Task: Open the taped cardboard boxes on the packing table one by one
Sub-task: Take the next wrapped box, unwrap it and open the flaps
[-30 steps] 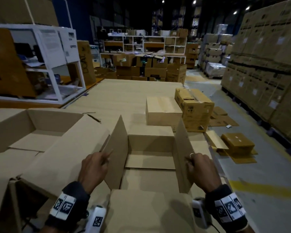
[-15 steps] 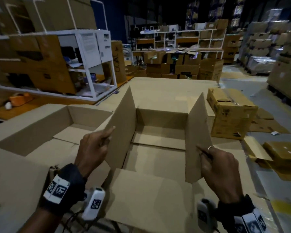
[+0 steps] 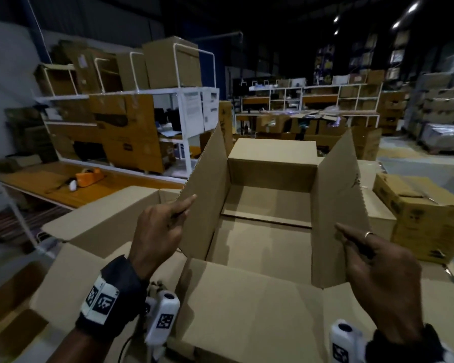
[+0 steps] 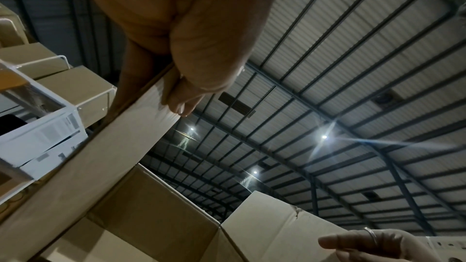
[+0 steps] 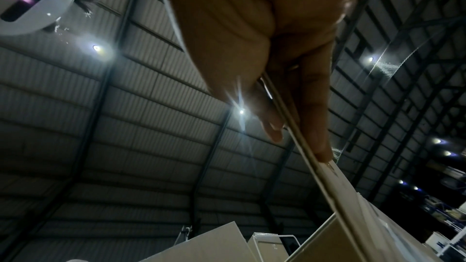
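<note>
An opened, empty cardboard box (image 3: 268,247) is in front of me, its two side flaps standing up. My left hand (image 3: 163,226) pinches the left flap (image 3: 207,195) near its lower edge; the left wrist view shows the thumb and fingers of the left hand (image 4: 181,95) clamped on the flap's edge (image 4: 121,136). My right hand (image 3: 372,260) pinches the right flap (image 3: 338,205), and in the right wrist view the right hand (image 5: 285,123) holds the thin cardboard edge (image 5: 327,182) between thumb and fingers. The near flap (image 3: 247,310) lies folded toward me.
Another opened box (image 3: 110,221) sits to the left, and a closed printed box (image 3: 425,218) to the right. White shelving (image 3: 142,106) loaded with cartons stands at the back left, with an orange tape dispenser (image 3: 88,178) on the wooden bench. More stacked cartons fill the background.
The box has come up and nearer to me, with both hands keeping their pinch on the side flaps. The view has swung left, so the white shelving takes up more of the view.
</note>
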`<control>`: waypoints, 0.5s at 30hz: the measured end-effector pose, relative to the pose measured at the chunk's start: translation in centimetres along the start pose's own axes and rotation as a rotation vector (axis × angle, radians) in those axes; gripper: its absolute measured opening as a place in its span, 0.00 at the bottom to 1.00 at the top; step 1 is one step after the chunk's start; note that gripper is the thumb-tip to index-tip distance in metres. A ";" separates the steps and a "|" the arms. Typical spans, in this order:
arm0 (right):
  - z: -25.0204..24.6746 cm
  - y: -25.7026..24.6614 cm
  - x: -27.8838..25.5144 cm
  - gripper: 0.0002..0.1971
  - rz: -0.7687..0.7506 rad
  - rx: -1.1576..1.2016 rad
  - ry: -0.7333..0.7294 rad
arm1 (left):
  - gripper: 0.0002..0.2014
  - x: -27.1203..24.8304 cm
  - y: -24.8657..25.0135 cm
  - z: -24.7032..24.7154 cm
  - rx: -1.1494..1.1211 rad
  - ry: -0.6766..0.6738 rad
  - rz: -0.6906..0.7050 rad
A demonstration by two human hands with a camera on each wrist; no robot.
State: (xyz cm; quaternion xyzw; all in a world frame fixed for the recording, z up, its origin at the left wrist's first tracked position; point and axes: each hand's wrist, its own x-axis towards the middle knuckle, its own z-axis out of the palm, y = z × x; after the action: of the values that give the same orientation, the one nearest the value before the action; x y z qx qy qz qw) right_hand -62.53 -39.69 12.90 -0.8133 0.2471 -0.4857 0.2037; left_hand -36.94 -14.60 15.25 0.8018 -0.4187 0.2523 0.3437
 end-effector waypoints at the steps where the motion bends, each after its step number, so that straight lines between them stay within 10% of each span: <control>1: 0.9 -1.3 -0.1 0.20 -0.011 0.006 0.008 | 0.22 0.2 -1.0 -1.2 -0.005 0.008 0.011; 15: 15.2 -16.5 -2.5 0.18 -0.088 0.197 0.097 | 0.20 1.2 -17.6 -15.9 -0.011 0.133 0.042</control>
State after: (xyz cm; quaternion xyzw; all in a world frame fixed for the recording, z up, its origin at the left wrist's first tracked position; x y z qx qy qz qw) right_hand -46.65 -23.69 13.89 -0.7749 0.1719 -0.5551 0.2488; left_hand -23.24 4.21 20.23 0.7722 -0.4132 0.3100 0.3700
